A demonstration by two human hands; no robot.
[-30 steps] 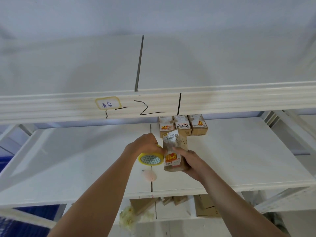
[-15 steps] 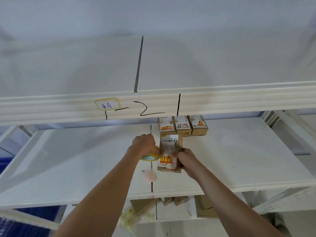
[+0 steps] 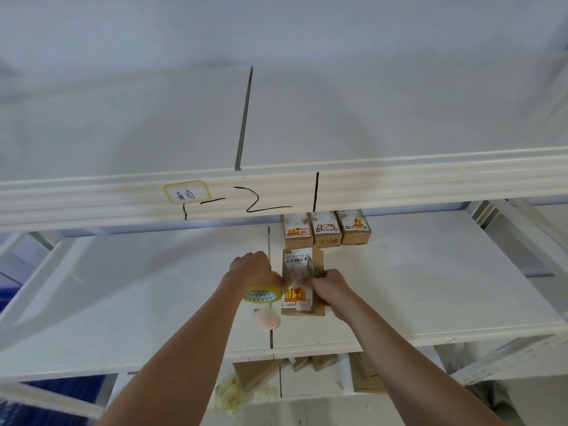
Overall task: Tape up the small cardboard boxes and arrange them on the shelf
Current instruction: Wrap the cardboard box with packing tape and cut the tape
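On the white shelf [image 3: 430, 287], the left hand [image 3: 252, 269] grips a yellow tape roll [image 3: 262, 295] at nine o'clock of a small cardboard box [image 3: 302, 281], which the right hand [image 3: 330, 287] holds. Three boxes [image 3: 325, 229] sit in a row at twelve o'clock, a pink object [image 3: 269, 319] at seven.

- Bright, even, soft light fills the view; its source is not in view.
- The white shelf [image 3: 430, 272] is nearly washed out, with only faint, soft-edged shadows under the arms and a dim band beneath the upper beam [image 3: 399, 186].
- No hard glare shows.
- Motion blur smears the box [image 3: 302, 272] where the left hand [image 3: 252, 269] and right hand [image 3: 329, 285] meet.
- Wide-angle distortion bows the beam and slants the shelf edges at far left and right.
- The lower corners are soft.
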